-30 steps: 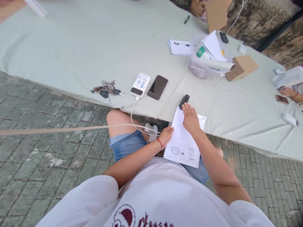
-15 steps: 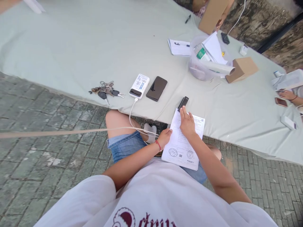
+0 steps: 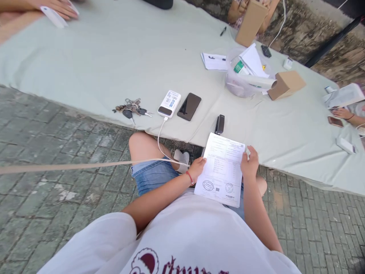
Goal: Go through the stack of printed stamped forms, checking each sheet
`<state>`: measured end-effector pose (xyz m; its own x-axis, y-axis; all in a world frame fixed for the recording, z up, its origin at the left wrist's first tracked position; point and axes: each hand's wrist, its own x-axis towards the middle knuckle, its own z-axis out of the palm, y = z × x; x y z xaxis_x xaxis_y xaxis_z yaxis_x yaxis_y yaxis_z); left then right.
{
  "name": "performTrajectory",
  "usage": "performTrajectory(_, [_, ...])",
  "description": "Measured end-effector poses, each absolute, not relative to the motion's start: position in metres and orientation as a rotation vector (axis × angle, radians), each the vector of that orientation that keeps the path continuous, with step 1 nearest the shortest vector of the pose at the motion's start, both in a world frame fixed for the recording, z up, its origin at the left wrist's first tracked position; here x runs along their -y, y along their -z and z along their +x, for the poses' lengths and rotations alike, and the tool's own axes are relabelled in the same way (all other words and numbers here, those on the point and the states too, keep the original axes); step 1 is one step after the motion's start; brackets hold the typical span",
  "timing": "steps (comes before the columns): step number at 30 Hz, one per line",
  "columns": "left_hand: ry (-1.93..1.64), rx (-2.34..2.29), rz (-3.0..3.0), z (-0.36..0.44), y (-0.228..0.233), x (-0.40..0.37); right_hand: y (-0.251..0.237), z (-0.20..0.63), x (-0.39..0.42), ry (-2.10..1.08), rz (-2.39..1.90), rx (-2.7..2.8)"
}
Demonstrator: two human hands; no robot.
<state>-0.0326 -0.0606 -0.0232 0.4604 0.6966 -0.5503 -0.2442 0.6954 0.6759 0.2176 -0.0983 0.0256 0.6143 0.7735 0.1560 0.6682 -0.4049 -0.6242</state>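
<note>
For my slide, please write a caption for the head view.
Left hand and right hand at opposite edges of a printed sheet, black stapler beyond.

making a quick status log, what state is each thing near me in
white printed paper sheets: left edge in the fingers of the left hand, right edge at the right hand
black elongated stapler: unheld, open or shut unclear
black rectangular phone: flat, screen dark
white rectangular power bank: flat, white cable plugged in
metal key bunch: spread out
translucent round plastic tub: uncovered, white papers inside
</note>
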Motion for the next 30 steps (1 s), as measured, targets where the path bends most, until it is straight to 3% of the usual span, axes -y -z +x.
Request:
performTrajectory(2, [-0.622, -0.891, 0.525, -0.03, 0.025, 0.063, -0.018, 0.233, 0.141, -0.344, -2.233, 0.784])
performTrajectory(5, [-0.615, -0.879, 0.49, -0.023, 0.026, 0.064, -0.007, 0.237, 0.194, -0.798, -2.001, 0.368])
performTrajectory(10, [-0.618, -0.91, 0.455, -0.014, 0.024, 0.064, 0.005, 0.203, 0.227, -1.228, -1.595, 0.196])
performTrajectory(20, [-0.298, -0.725, 0.356, -0.061, 0.026, 0.082, 0.008, 0.201, 0.204, -1.114, -1.601, 0.202])
performTrajectory(30, [-0.447, -0.877, 0.559, -0.068, 0.044, 0.083, 0.018, 0.176, 0.213, -1.07, -1.481, 0.171])
